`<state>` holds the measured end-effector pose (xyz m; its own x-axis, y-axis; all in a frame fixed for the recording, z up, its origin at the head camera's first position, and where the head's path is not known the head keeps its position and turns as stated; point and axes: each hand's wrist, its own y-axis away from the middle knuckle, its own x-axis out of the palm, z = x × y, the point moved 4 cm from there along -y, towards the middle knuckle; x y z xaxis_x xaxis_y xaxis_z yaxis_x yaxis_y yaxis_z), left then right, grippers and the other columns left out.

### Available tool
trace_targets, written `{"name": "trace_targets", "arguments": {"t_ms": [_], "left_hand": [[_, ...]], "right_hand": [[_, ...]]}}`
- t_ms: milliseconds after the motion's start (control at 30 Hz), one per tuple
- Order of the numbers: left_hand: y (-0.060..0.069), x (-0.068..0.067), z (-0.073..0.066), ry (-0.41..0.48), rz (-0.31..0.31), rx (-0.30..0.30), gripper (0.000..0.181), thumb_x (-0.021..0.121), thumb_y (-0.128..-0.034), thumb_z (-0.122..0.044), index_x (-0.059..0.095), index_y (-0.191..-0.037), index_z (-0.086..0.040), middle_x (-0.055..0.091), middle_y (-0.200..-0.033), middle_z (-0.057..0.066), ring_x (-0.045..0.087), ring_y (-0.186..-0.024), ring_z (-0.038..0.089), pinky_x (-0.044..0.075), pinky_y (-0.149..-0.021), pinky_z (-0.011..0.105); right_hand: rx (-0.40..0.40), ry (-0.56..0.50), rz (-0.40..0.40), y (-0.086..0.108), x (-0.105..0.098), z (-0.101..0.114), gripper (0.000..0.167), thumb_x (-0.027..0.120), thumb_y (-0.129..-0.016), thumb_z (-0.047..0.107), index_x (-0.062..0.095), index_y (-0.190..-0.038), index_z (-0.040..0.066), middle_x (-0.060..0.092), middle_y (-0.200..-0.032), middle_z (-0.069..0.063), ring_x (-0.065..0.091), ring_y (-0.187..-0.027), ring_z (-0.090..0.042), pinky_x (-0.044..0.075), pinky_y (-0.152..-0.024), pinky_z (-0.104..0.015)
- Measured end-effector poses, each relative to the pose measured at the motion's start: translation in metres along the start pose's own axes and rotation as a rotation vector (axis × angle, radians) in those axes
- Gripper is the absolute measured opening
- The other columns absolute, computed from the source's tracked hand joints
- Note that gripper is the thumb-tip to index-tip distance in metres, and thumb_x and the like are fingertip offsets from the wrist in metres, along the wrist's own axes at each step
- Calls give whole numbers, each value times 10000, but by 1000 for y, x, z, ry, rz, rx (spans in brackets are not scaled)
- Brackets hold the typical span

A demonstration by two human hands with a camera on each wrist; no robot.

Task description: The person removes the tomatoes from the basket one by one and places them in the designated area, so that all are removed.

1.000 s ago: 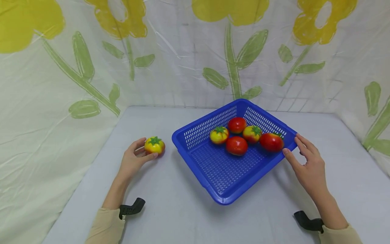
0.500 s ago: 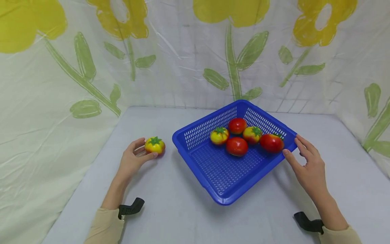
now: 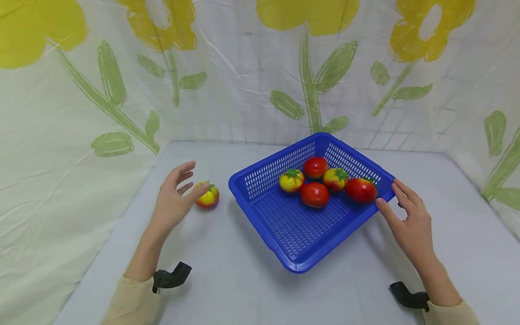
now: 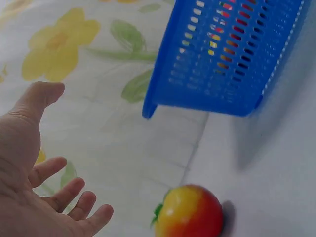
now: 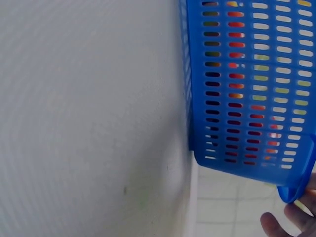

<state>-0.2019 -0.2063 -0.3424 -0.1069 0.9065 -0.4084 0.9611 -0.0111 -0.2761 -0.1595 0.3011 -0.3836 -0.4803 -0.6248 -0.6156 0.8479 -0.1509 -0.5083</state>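
Note:
My left hand hovers over the left side of the table with fingers apart, holding nothing. Just beyond its thumb lies a yellow-and-red tomato with a green leafy top, partly covered by the thumb in the head view. The left wrist view shows that same tomato apart from the fingertips. A blue plastic basket stands at the middle right, holding several red and yellow tomatoes towards its back and right. My right hand grips the basket's right corner at the rim, thumb and fingers on either side.
The white tabletop runs back to a white sheet painted with yellow flowers. A black wrist mount sits on the left forearm and another black mount on the right.
My left hand has let go of the lone tomato and risen up and slightly left from it. The tomato stays on the table. Right hand and basket keep their places.

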Motion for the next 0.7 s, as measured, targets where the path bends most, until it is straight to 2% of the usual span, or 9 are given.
{"name": "trace_targets", "arguments": {"t_ms": [167,300,467,633,700], "left_hand": [[-16,19,-41,2,128,119,688,779,-869,-258,446,-1455,-121,442,-1453,20,424,-1314,231,417,-1039,432],[-28,40,-69,34,273,194,681,783,-866,-240,450,-1453,-155,441,-1452,-12,448,-1293,185,440,-1019,419],[-42,69,-98,15,438,242,673,773,-861,-356,469,-1439,-192,471,-1412,-63,477,-1242,114,455,-1000,388],[-60,99,-122,4,573,329,656,764,-868,-350,489,-1427,-145,503,-1389,-55,498,-1212,96,473,-970,329],[-66,111,-128,20,620,341,634,763,-872,-336,501,-1417,-144,517,-1379,-44,507,-1204,102,482,-954,307]], "right_hand": [[-4,-4,0,0,-1,1,609,700,-933,258,468,-1456,48,424,-1507,-50,475,-1263,-360,281,-844,-9],[-10,-11,-2,-1,0,1,606,702,-933,249,469,-1454,45,426,-1506,-49,473,-1266,-357,285,-846,-11],[-13,-11,-3,-1,0,2,605,700,-934,249,468,-1455,47,426,-1506,-50,477,-1261,-360,286,-845,-13],[-13,-13,-4,0,-1,2,604,698,-935,247,467,-1455,46,428,-1504,-53,480,-1256,-360,287,-848,-15],[-14,-17,-5,0,-1,2,602,699,-935,244,469,-1453,43,431,-1502,-53,479,-1257,-358,289,-850,-15]]}}
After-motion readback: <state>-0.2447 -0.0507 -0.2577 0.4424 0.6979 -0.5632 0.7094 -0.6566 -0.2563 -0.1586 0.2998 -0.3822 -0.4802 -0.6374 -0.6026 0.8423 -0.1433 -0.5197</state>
